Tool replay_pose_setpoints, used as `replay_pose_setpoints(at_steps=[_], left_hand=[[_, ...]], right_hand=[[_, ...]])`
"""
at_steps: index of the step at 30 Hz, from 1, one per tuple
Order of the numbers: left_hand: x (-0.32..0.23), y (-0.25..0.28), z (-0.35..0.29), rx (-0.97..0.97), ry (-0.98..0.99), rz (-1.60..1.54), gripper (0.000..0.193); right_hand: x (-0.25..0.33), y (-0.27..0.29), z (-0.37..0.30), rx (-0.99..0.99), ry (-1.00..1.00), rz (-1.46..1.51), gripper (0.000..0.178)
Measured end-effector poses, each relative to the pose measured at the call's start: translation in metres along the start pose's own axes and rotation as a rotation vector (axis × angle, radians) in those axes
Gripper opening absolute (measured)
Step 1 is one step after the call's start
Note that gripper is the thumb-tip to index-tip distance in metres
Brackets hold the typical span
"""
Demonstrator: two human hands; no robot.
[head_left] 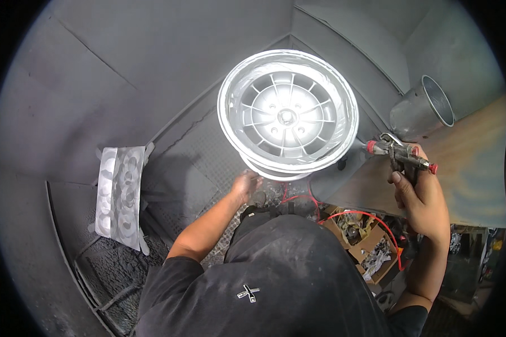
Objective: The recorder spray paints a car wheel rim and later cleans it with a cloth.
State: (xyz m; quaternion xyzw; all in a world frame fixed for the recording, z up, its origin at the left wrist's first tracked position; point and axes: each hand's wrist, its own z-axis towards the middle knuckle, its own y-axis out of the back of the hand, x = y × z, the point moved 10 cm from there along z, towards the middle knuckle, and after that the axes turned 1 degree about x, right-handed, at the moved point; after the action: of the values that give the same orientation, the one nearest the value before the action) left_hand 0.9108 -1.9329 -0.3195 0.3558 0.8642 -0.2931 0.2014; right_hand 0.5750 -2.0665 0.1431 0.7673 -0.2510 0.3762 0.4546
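A silver wheel rim [287, 117] with several spokes stands face up in the middle, brightly lit. My left hand [247, 186] is at the near lower edge of the rim, its fingers partly hidden under the lip, so its grip does not show. To the right of the rim, my right hand [424, 196] is wrapped round the handle of a spray gun [400, 154]. The gun has red parts, and its nozzle points left at the rim's side. A faint mist shows between nozzle and rim. A red hose [371, 214] curves below my right hand.
A metal bucket [419, 109] stands at the right, beside a brown board [455, 174]. Cardboard boxes [371, 244] of crumpled scraps lie below it. At the left, a silver-coated panel with round marks [120, 196] rests on a stand. Grey booth walls [168, 50] close in the far side.
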Motion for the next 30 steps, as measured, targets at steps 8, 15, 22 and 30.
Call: replay_pose_setpoints(at_steps=[8, 15, 22, 30], left_hand=[[-0.039, 0.024, 0.023, -0.031, -0.028, -0.047, 0.014], [-0.074, 0.048, 0.043, -0.152, -0.093, -0.012, 0.010], [-0.060, 0.042, 0.035, -0.118, -0.103, 0.081, 0.006], [0.013, -0.007, 0.016, -0.112, -0.084, -0.145, 0.009]], right_hand=[[0.012, -0.004, 0.011, -0.048, 0.104, -0.032, 0.037], [0.015, -0.032, 0.001, 0.195, 0.051, 0.078, 0.035], [0.015, -0.007, 0.013, -0.100, 0.111, -0.136, 0.034], [-0.004, 0.002, 0.010, -0.047, 0.066, -0.293, 0.035]])
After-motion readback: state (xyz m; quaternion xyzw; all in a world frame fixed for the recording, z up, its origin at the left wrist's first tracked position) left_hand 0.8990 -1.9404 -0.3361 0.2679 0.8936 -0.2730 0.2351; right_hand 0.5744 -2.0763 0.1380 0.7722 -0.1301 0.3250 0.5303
